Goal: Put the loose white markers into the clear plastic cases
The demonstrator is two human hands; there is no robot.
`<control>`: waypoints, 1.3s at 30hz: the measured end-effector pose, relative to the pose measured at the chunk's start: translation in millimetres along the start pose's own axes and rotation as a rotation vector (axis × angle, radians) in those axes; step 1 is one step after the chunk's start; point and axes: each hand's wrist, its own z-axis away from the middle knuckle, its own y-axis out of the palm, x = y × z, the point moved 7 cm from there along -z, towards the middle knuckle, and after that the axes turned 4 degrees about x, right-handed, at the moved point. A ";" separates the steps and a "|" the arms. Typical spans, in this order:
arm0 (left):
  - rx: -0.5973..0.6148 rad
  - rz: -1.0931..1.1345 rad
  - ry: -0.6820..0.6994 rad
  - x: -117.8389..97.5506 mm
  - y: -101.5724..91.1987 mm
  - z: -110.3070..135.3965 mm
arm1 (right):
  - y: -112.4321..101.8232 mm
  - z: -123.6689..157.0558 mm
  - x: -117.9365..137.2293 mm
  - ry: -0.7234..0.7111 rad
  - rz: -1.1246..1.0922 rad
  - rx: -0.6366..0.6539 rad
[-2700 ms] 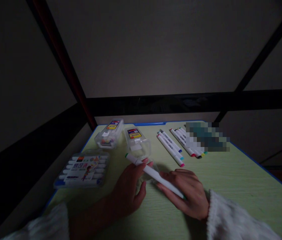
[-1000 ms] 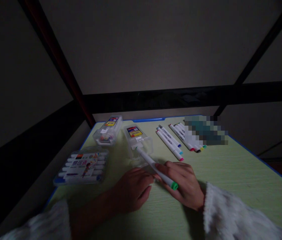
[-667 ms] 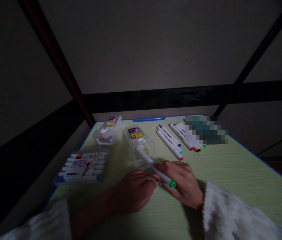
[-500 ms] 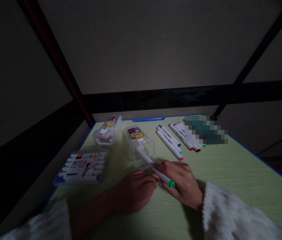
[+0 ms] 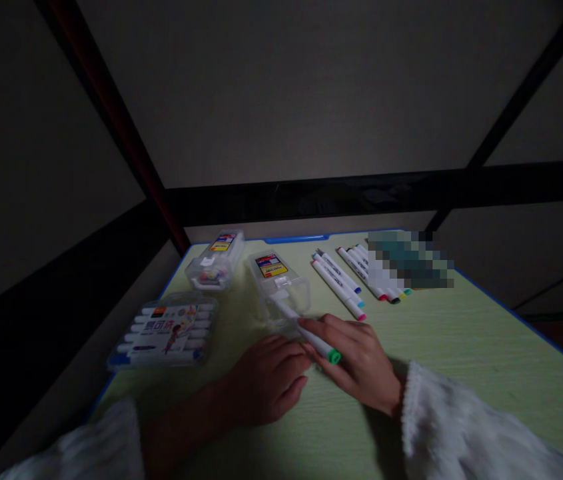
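Note:
A white marker with a green end (image 5: 318, 343) is pinched between the fingers of my right hand (image 5: 358, 360). It slants away from me to the left, its far end at the near side of a clear plastic case (image 5: 268, 270) with a yellow and blue label. My left hand (image 5: 271, 380) is curled close beside the right, at the near end of this case. Its fingertips are partly hidden, so what they grip, if anything, cannot be made out. Several white markers (image 5: 338, 290) with coloured ends lie on the table right of the case.
At the left lies a flat clear case (image 5: 166, 333) filled with white markers. Behind it stands another clear case (image 5: 218, 257) with small colourful things inside. More markers (image 5: 366, 273) lie at the right beside a blurred greenish item (image 5: 406, 257). The pale green table (image 5: 461, 333) has a blue edge.
My right hand has moved the marker slightly forward and left, further toward the clear case. My left hand has shifted a little, and its thumb now shows apart from the fingers.

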 end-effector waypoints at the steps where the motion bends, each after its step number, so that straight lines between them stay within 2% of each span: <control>1: -0.021 0.001 -0.012 1.0 -1.8 0.3 | -0.3 0.0 -0.1 0.005 0.001 -0.005; 8: -0.116 0.002 -0.072 6.0 -8.5 5.2 | -3.8 0.8 -2.8 0.024 -0.041 -0.068; 13: -0.157 -0.019 -0.149 11.4 -7.1 10.7 | -2.3 0.1 -1.7 -0.009 -0.058 -0.040; 20: -0.122 -0.012 -0.215 16.1 -2.1 11.5 | -0.8 -0.5 -1.7 -0.007 -0.107 -0.020; 32: -0.101 -0.022 -0.234 18.3 0.3 11.6 | 4.0 -2.9 -2.1 0.003 -0.152 0.043; 39: -0.100 -0.026 -0.248 19.0 -0.5 10.8 | 5.0 -2.9 -6.8 0.060 -0.163 0.030</control>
